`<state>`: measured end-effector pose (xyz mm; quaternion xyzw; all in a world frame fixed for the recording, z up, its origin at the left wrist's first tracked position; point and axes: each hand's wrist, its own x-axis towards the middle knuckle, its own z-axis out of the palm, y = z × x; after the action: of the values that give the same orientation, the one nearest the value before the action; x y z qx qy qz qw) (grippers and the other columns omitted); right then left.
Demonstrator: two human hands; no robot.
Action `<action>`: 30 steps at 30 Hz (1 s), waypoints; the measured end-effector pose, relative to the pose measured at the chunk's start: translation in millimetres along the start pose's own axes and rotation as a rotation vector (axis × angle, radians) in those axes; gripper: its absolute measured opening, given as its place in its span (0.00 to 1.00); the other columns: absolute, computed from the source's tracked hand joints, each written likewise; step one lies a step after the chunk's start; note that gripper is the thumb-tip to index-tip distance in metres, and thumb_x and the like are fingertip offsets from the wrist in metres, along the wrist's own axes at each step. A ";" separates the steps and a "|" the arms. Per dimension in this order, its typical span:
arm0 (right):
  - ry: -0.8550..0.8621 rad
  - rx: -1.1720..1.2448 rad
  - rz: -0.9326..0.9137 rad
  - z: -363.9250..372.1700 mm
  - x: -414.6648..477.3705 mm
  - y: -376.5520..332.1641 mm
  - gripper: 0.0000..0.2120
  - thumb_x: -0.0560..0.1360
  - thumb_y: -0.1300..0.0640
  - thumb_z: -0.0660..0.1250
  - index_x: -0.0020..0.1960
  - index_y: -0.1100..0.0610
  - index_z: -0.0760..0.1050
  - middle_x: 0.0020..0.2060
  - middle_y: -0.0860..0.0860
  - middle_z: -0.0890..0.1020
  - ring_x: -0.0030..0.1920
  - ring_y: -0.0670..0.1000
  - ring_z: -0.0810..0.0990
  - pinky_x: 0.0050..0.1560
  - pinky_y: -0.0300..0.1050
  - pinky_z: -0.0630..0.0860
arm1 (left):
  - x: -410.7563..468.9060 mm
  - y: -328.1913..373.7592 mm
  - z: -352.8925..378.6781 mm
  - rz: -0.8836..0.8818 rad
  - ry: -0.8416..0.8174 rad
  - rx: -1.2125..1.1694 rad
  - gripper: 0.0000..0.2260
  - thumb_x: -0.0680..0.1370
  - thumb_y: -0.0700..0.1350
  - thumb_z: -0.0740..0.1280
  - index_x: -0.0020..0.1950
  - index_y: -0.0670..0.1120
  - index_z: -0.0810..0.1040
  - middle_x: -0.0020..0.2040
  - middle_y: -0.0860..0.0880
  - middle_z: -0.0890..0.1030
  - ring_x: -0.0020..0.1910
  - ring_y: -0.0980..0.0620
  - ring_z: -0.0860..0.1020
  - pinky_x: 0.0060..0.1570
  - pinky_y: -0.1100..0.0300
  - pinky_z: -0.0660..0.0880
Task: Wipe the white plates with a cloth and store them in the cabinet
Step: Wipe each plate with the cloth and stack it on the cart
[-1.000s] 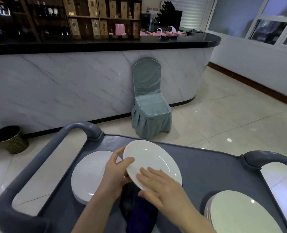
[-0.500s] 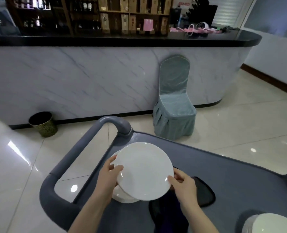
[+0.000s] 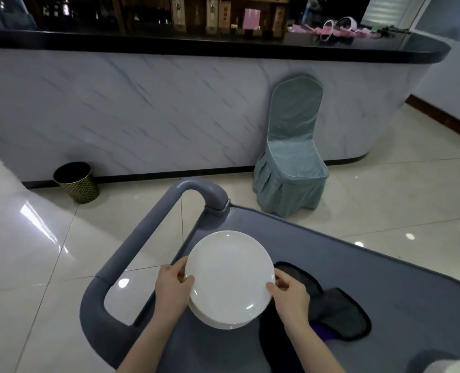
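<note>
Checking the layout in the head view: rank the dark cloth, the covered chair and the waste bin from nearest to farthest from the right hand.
1. Dark cloth, on the cart just right of the right hand.
2. Covered chair, standing beyond the cart.
3. Waste bin, far left by the counter.

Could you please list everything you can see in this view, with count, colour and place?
Top plate: one, white, held over the stack at the cart's left end.
Plate stack: one, white, under the top plate; number of plates unclear.
Second plate stack: one, white, bottom right corner, mostly cut off.
Cloth: one, dark, on the cart right of the plates.
Cart: one, grey, foreground.
Chair: one, teal cover, against the bar.
Bin: one, gold, on the floor by the bar.
Bar: one, white marble with black top, behind.
Left hand: grips the top plate's left rim.
Right hand: grips its right rim.
</note>
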<state>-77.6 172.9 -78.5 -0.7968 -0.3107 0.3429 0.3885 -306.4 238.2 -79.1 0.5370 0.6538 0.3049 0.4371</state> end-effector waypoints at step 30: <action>0.229 -0.541 -0.229 -274.3 -46.6 99.7 0.13 0.76 0.53 0.71 0.61 0.51 0.80 0.46 0.47 0.78 0.46 0.49 0.78 0.48 0.41 0.72 | -138.9 106.9 219.2 0.629 -0.411 0.341 0.07 0.76 0.47 0.71 0.54 0.50 0.82 0.42 0.55 0.80 0.40 0.58 0.76 0.46 0.59 0.76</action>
<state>134.6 -24.3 -20.2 -0.8645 -0.4327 0.1097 0.2309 -57.0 113.5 -47.0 0.8251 0.3980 0.1976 0.3489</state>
